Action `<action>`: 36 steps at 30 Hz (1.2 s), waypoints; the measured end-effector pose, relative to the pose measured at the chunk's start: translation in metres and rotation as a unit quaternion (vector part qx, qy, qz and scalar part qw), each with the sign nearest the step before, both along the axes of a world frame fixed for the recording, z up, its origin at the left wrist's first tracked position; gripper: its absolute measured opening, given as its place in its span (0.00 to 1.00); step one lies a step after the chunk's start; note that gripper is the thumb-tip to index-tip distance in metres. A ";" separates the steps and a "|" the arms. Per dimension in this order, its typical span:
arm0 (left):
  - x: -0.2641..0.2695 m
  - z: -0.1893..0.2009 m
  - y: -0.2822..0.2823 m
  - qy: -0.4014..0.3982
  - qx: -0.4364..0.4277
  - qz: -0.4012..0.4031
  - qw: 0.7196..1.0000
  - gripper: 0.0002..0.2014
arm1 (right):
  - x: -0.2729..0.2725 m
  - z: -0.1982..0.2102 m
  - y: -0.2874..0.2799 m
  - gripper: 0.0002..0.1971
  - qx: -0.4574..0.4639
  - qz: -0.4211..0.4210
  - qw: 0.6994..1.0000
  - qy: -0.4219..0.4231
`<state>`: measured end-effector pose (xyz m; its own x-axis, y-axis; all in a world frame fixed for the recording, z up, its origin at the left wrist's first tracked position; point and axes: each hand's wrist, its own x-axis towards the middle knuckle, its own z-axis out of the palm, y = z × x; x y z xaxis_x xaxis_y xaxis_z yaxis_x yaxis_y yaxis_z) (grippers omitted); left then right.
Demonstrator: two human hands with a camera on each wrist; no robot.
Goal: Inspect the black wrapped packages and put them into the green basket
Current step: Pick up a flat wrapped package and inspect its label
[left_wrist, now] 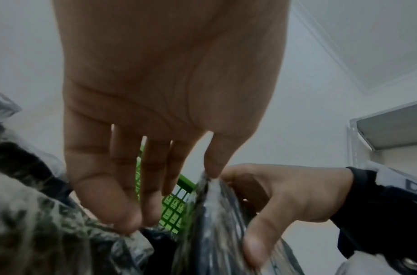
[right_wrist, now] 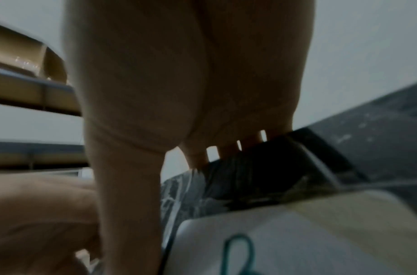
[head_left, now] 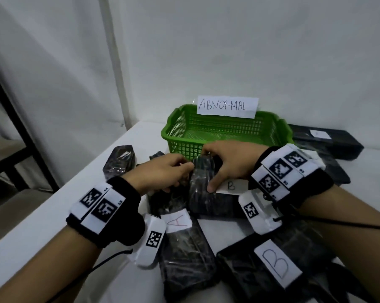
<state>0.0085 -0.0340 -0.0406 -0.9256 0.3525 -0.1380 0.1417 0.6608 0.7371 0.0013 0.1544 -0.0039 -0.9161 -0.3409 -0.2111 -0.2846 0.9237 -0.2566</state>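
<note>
A black wrapped package (head_left: 201, 182) with a white label "B" stands tilted on the pile, just in front of the green basket (head_left: 224, 132). My right hand (head_left: 208, 169) grips it, fingers over its top end and thumb on its near side by the label. In the right wrist view, the fingers (right_wrist: 226, 150) curl over the package (right_wrist: 261, 173). My left hand (head_left: 180, 178) lies against its left side. In the left wrist view, my left thumb tip (left_wrist: 212, 169) touches the crinkled wrap edge (left_wrist: 207, 214), and my fairly straight fingers (left_wrist: 132, 219) rest on a neighbouring package (left_wrist: 38, 232).
The basket carries an "ABNORMAL" paper sign (head_left: 227, 107) and looks empty. More black packages lie around: one labelled "A" (head_left: 184, 248), one labelled "B" (head_left: 272, 265), one at the left (head_left: 119, 160) and several at the right (head_left: 327, 141). The table's left edge (head_left: 53, 204) is near.
</note>
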 end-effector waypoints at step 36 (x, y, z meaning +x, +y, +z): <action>-0.042 0.059 0.117 0.067 0.456 -0.052 0.886 0.29 | 0.038 0.025 0.133 0.29 -0.615 -0.184 0.727 0.246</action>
<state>-0.0331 0.0835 0.0181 -0.8678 0.3461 0.3567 0.2935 -0.2223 0.9298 0.0389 0.2875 0.0209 -0.8546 0.2926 0.4289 -0.4123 0.1195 -0.9032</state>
